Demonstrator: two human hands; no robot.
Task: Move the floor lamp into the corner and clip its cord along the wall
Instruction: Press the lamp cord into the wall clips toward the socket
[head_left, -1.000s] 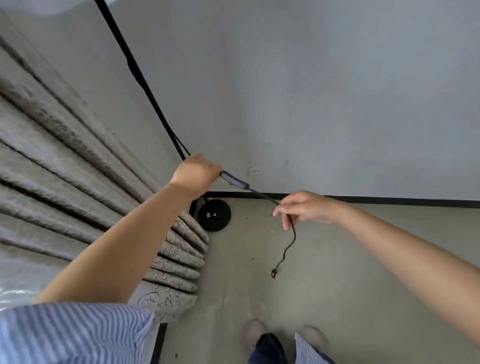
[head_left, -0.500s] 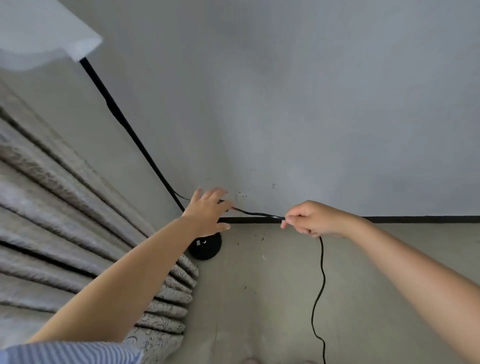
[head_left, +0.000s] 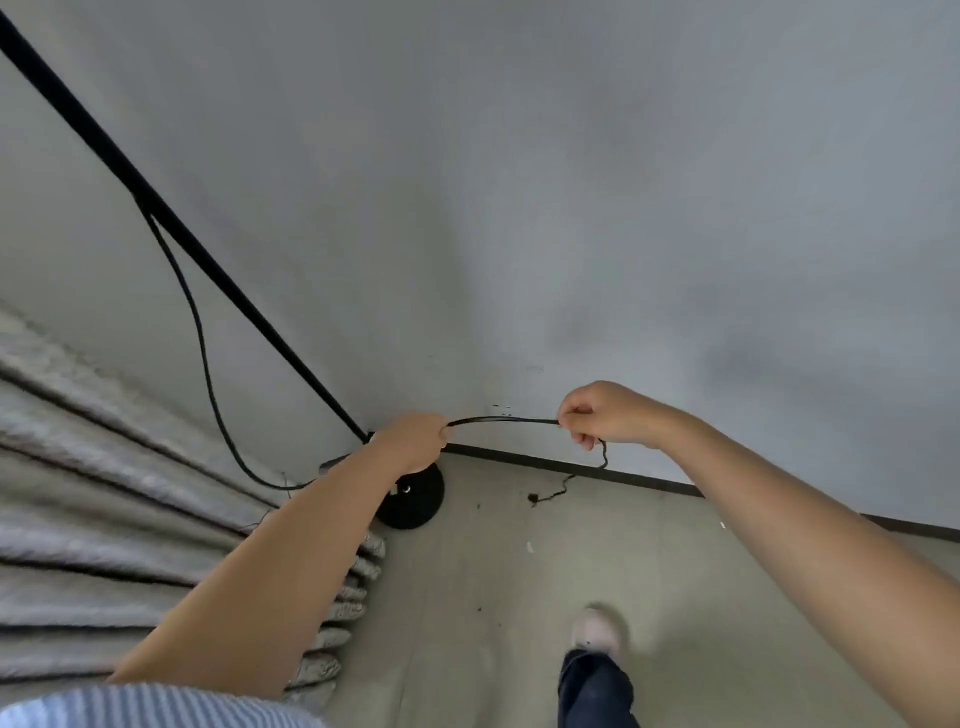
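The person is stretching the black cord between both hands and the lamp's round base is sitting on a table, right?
Not quite. In the head view the lamp's round base sits on the floor, in the corner beside the curtain, not on a table. The rest holds: the left hand and right hand stretch the black cord between them.

Single head-worn wide-angle view, looking forward and steeply down from standing height into the room corner where the grey wall meets the floor, curtain at left edge, both forearms close below the lens.
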